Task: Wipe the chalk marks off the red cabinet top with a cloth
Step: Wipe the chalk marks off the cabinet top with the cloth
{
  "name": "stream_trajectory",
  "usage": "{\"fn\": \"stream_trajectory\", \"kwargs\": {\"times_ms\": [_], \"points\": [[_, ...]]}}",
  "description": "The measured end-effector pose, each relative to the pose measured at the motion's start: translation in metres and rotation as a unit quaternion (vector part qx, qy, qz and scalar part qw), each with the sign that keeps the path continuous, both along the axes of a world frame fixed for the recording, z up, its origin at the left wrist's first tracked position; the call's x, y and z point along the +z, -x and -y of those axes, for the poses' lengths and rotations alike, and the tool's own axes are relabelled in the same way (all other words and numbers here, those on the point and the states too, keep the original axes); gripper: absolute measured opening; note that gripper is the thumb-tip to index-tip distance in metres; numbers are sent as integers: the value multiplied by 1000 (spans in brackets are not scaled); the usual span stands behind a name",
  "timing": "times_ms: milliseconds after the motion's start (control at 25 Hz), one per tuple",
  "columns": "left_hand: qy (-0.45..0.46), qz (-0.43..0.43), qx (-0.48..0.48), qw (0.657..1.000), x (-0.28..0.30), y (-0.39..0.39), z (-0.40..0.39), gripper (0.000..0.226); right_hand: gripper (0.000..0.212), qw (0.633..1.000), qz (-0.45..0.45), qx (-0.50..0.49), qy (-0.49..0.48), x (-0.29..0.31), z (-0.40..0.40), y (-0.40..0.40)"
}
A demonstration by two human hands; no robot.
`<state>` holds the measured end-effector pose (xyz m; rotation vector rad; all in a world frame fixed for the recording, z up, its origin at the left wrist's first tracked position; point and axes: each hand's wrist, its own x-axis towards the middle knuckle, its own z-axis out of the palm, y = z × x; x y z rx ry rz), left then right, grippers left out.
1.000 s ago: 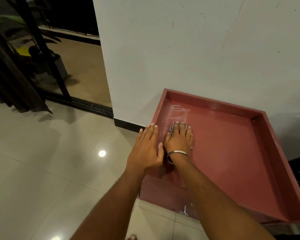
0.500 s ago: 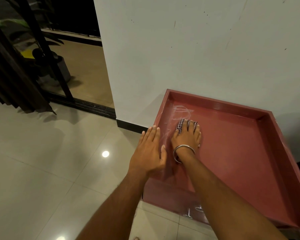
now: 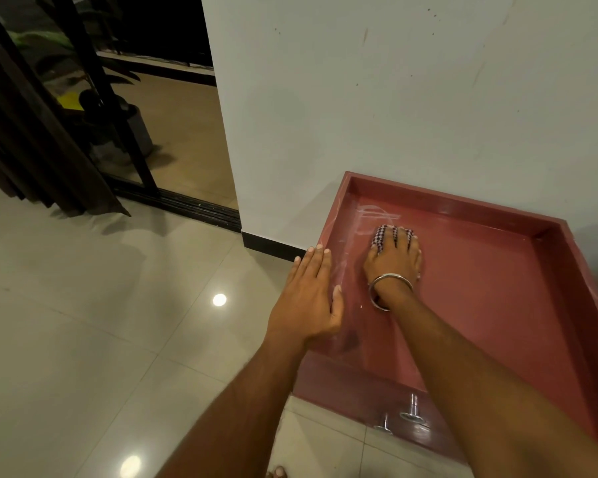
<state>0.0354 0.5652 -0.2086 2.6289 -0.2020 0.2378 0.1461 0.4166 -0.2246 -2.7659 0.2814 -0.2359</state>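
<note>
Two metal knobs point(image 3: 409, 408) are seen nearest, on the cabinet's front face. Above them the red cabinet top point(image 3: 491, 305) is seen as a shallow recessed tray with a raised rim, set against the white wall point(image 3: 394, 98).

The left hand point(image 3: 308, 298) is laid flat on the tray's left rim, fingers straight and together, nothing held. The right hand point(image 3: 396, 257) is pressed palm-down inside the tray, fingers spread and slightly bent over the cloth point(image 3: 380, 238); a checked red-and-white patch is exposed under and between the fingertips. Whether the cloth is pinched or only pressed flat cannot be told. A metal bangle point(image 3: 389, 289) is worn on the right wrist.

The chalk marks point(image 3: 373, 215) are seen as white scribbles just beyond the cloth, in the far-left corner of the tray, with fainter smears along the left wall beside the left hand.

Further left, glossy floor tiles point(image 3: 101, 305) are seen, then a dark curtain point(image 3: 21, 132) and a sliding door track point(image 3: 194, 205).
</note>
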Motion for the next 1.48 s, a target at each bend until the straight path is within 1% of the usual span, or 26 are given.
{"fn": "stream_trajectory", "kwargs": {"times_ms": [80,160,280,440,560,720,800,880,1000,1160,1320,1480], "points": [[-1,6,0,1000,1,1,1,70,55,1000,-1,6,-2,1,-11,-3],[1,12,2,1000,0,2,1,69,56,999,-11,40,-1,1,-23,-8],[-2,13,-1,1000,-1,1,0,69,56,998,-6,64,1,-1,-20,-11],[5,11,0,1000,-2,1,1,69,56,1000,13,26,0,-2,6,-22],[3,8,1,1000,-3,-1,0,69,56,1000,15,-4,-5,-2,-3,-28],[2,16,-2,1000,-1,-1,1,70,56,999,5,47,-8,0,-27,-36],[-3,16,-2,1000,-2,-1,0,70,56,998,3,59,-6,-1,-26,-38],[-2,12,1,1000,-1,1,-1,69,56,998,7,61,0,-2,-15,-39],[0,14,1,1000,-3,-1,1,69,56,1000,9,29,-6,-3,9,-48],[7,13,6,1000,-7,-2,0,69,54,1000,14,13,-5,-3,5,-56],[10,17,6,1000,-8,-2,1,69,55,998,-5,56,-10,-1,-13,-67],[3,9,3,1000,-7,-2,0,69,54,997,7,79,-6,-3,-7,-71]]}}
